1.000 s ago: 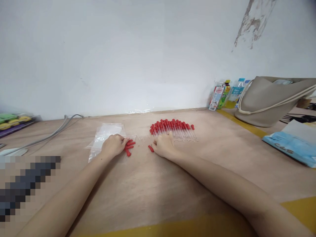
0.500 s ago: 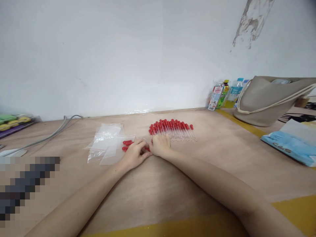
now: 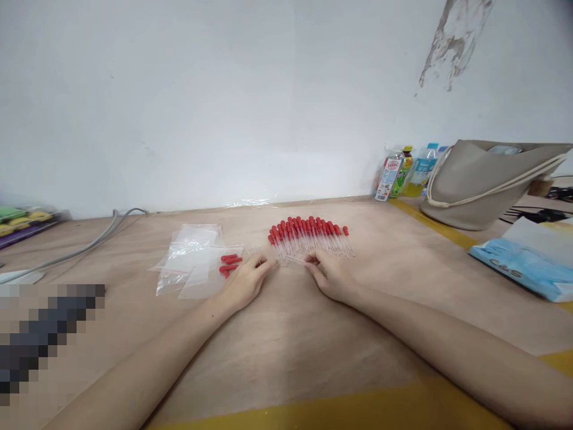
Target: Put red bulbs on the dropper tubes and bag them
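Observation:
Pinched in the fingers of my right hand [image 3: 330, 276] is a thin clear dropper tube [image 3: 295, 259], its free end pointing left; whether a red bulb sits on it is hidden by the fingers. My left hand [image 3: 250, 279] rests on the table with thumb and fingertips together, and what they hold, if anything, I cannot make out. Beside it lie several loose red rubber bulbs [image 3: 231, 259]. A fanned row of red-bulbed droppers [image 3: 311, 230] lies just beyond both hands, clear tips toward me. A few bare clear tubes [image 3: 251, 248] lie behind my left hand.
Clear plastic bags [image 3: 190, 257] lie left of the red bulbs. A grey cable [image 3: 96, 239] runs at far left. Drink bottles [image 3: 398, 173], a beige bag [image 3: 478, 185] and a blue packet [image 3: 514, 266] stand or lie to the right. Yellow tape [image 3: 286, 415] marks the front edge.
My hands were together around a red bulb; now they are apart. The right hand has moved right with the clear tube showing from its fingers. The left hand has barely moved.

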Tool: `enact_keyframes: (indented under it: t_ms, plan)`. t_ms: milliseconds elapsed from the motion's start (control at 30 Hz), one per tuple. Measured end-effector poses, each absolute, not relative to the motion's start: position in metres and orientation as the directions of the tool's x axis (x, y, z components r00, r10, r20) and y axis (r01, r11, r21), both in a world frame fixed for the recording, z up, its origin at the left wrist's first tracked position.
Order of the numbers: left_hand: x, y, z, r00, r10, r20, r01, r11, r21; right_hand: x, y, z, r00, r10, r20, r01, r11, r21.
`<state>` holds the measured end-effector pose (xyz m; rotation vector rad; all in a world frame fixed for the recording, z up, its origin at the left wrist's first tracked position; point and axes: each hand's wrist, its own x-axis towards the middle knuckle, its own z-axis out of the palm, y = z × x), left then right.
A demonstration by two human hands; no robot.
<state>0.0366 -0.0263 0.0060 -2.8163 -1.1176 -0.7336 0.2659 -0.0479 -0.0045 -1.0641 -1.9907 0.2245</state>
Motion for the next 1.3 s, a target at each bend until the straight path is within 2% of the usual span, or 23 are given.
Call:
enact_keyframes:
  t_ms: [67,167,267,333,533,700,800,1033,1300]
  plan:
    - [0.039,-0.03,0.008,0.605,0.645,0.467,0.63,-0.746,0.214,0.27,-0.051,-0.008,-0.277,0.711,0.646,0.602,0.653,-0.46]
    - [0.045,-0.037,0.009,0.484,0.714,0.506,0.598,-0.691,0.405,0.269,-0.054,-0.01,-0.3,0.666,0.683,0.621,0.68,-0.39]
    - [0.05,-0.044,0.007,0.43,0.769,0.473,0.543,-0.639,0.544,0.267,-0.054,-0.011,-0.297,0.665,0.686,0.622,0.679,-0.389]
    - [0.052,-0.047,0.005,0.474,0.76,0.445,0.535,-0.65,0.54,0.266,-0.053,-0.011,-0.292,0.678,0.675,0.632,0.666,-0.396]
    - [0.049,-0.052,0.005,0.51,0.74,0.439,0.646,-0.666,0.373,0.268,-0.055,-0.011,-0.383,0.656,0.65,0.626,0.702,-0.339]
    - [0.049,-0.049,0.002,0.572,0.686,0.449,0.638,-0.717,0.283,0.267,-0.056,-0.012,-0.409,0.636,0.654,0.624,0.718,-0.308]
    - [0.052,-0.047,0.002,0.568,0.681,0.463,0.611,-0.725,0.318,0.267,-0.056,-0.012,-0.404,0.629,0.664,0.62,0.722,-0.307]
    - [0.053,-0.048,0.004,0.454,0.756,0.472,0.637,-0.646,0.422,0.266,-0.059,-0.01,-0.404,0.606,0.685,0.612,0.736,-0.29]
    - [0.054,-0.048,0.004,0.491,0.756,0.434,0.601,-0.654,0.459,0.265,-0.057,-0.012,-0.442,0.579,0.685,0.594,0.761,-0.26]
